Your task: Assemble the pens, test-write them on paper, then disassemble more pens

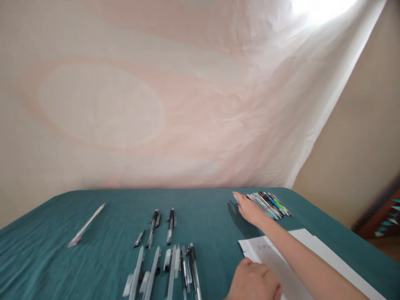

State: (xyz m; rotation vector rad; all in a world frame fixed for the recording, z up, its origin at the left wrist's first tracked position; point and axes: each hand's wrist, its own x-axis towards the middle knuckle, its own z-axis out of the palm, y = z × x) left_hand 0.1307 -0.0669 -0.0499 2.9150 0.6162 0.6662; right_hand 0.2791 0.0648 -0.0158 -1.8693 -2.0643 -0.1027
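My right hand (250,209) reaches out to the far right of the table, beside the left end of a row of pens (271,204). Its fingers are closed, and the pale end of what looks like a pen (235,198) shows at the fingertips; the rest is hidden. Low in the view, my left hand (254,281) is curled closed over the edge of the white paper sheets (308,243). Whatever its fingers hold, if anything, is hidden. To its left lie several pen barrels (194,271) with separate caps (167,259) near them.
Farther back are two dark pens (170,227) (152,228) with caps beside them and a short dark piece (139,238). A white, slim pen-like object (87,225) lies at the left. Green cloth (206,204) covers the table, and a pale sheet (187,104) hangs behind it.
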